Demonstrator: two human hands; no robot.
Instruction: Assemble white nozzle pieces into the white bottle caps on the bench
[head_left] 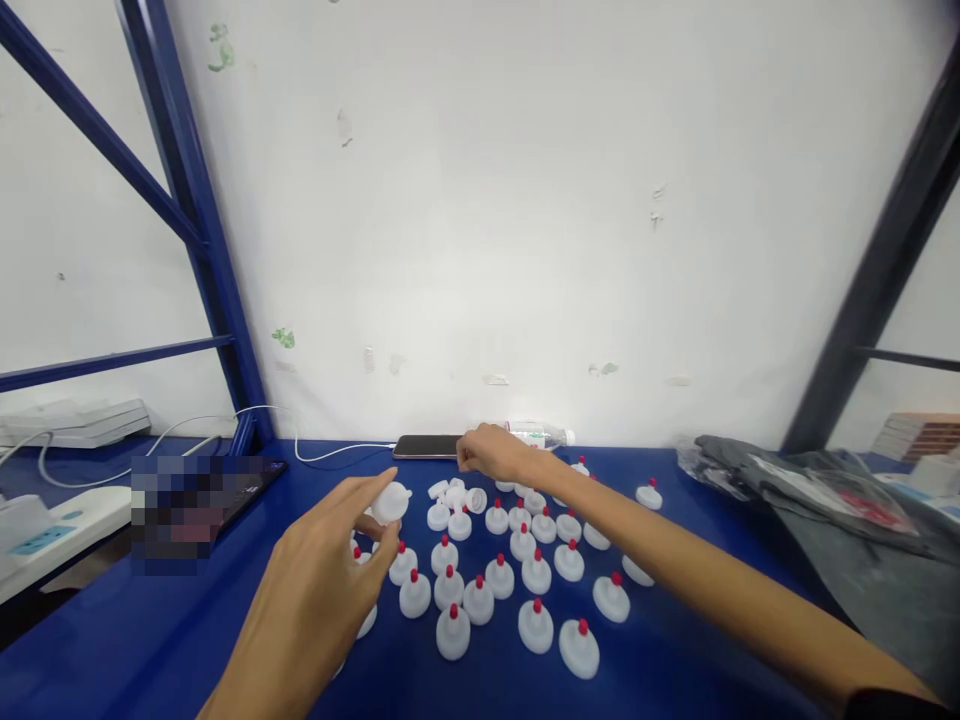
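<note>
While the left hand (315, 570) pinches a white piece (391, 503) above the red-tipped pieces (453, 634), the right hand (489, 452) curls near the phone (424, 447), contents hidden. Tip-fitting seems underway; the next move likely calls for bringing both hands together.

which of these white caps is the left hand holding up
The white cap pinched in the left hand: it is raised off the blue table and its nozzle shows no red tip, unlike the red-tipped caps standing there.

Bright diffuse light, stretched edges, pixelated patch (171, 515) at left
</note>
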